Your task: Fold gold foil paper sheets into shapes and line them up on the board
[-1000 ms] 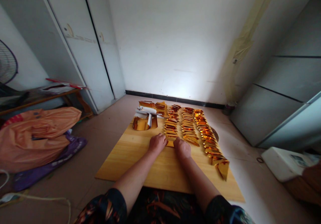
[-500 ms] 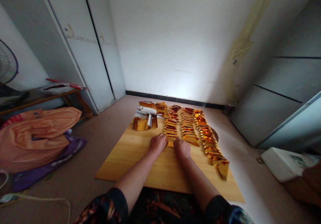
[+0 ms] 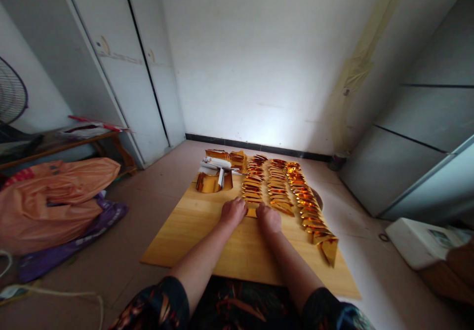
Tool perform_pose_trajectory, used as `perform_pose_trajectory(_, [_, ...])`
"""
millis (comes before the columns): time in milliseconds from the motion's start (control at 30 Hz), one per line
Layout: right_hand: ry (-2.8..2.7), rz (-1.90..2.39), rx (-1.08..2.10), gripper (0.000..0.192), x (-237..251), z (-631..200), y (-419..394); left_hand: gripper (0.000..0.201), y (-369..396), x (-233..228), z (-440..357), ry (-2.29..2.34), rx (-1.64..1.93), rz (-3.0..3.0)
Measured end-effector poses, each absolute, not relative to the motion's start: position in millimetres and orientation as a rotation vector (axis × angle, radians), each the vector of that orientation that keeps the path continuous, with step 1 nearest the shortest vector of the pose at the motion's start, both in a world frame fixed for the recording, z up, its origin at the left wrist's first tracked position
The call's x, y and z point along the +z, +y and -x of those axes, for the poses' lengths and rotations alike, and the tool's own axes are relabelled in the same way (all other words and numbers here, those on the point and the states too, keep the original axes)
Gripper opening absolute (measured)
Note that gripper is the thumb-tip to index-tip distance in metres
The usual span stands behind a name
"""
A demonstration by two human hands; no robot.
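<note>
On one wooden board (image 3: 207, 241): three gold-foil rows (image 3: 277, 187); left hand (image 3: 233, 210), right hand (image 3: 269, 218), both grips on one foil piece (image 3: 252, 212).

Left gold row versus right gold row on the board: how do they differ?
The left row is shorter and ends at the hands; the right row runs longer, toward the board's right edge. The right row slants outward; the left row lies straighter. Both are overlapping folded gold foil pieces.

A home room, judging by the tiled floor (image 3: 159, 192), white wardrobe doors (image 3: 122, 68), standing fan (image 3: 11, 95) and stuffed plastic bags (image 3: 55, 197)
</note>
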State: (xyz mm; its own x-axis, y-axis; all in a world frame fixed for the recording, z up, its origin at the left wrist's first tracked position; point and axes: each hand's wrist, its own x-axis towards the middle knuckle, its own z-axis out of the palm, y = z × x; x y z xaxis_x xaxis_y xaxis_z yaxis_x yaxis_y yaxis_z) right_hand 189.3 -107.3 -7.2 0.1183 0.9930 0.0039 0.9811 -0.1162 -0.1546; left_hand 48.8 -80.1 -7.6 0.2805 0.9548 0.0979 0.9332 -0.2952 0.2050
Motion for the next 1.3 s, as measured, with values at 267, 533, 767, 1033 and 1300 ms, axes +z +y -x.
perform_pose_trajectory(267, [-1.982, 2.267, 0.148, 0.026, -8, -189, -107, 0.025, -81, -2, -50, 1.791, 0.262, -2.412])
perform_pose_trajectory(533, [-2.002, 2.25, 0.108, 0.025, -9, -188, -108, 0.025, -81, -3, -51, 1.814, 0.236, -2.395])
perform_pose_trajectory(767, [-2.015, 2.246, -0.009, 0.023, -14, -186, -111, 0.026, -84, -4, -52, 1.875, 0.255, -2.391])
perform_pose_trajectory(1033, [-2.123, 2.083, -0.073, 0.017, -17, -188, -115, 0.021, -87, -1, -53, 1.806, 0.322, -2.556])
perform_pose_trajectory(1300, [-2.089, 2.126, 0.049, 0.019, -8, -193, -115, 0.025, -82, -5, -57, 1.849, 0.209, -2.464])
